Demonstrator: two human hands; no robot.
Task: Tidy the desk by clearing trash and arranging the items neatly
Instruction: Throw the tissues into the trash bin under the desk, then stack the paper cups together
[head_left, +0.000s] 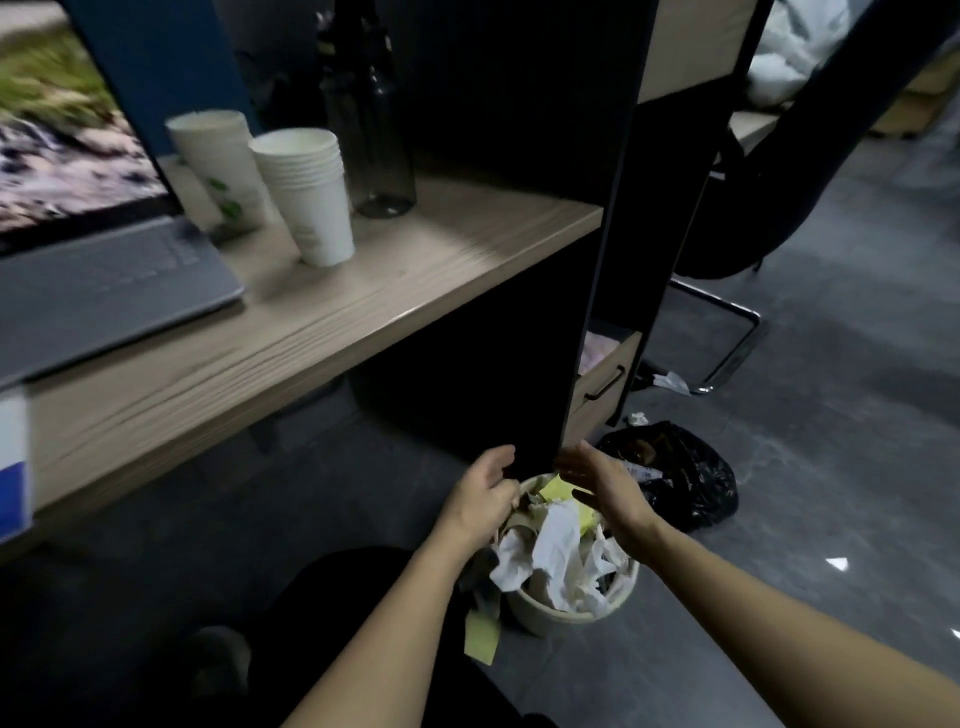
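Dim office floor beside a wooden desk (363, 317). Below its edge, a full wastebasket (566, 613) of crumpled paper (558, 545). Left hand (485, 493) loosely curled, right hand (605, 486) spread flat, both over the basket, gripping nothing discernible. On the desk: stacked cups (311, 192), laptop (98, 275).

We see both bare forearms entering from the bottom edge of the frame and converging toward the lower centre. The left hand (480, 493) lies back-up with its fingers curled downward, though we cannot tell whether it grips anything. The right hand (605, 483) sits just beside it, palm turned inward, fingers extended and loosely together.
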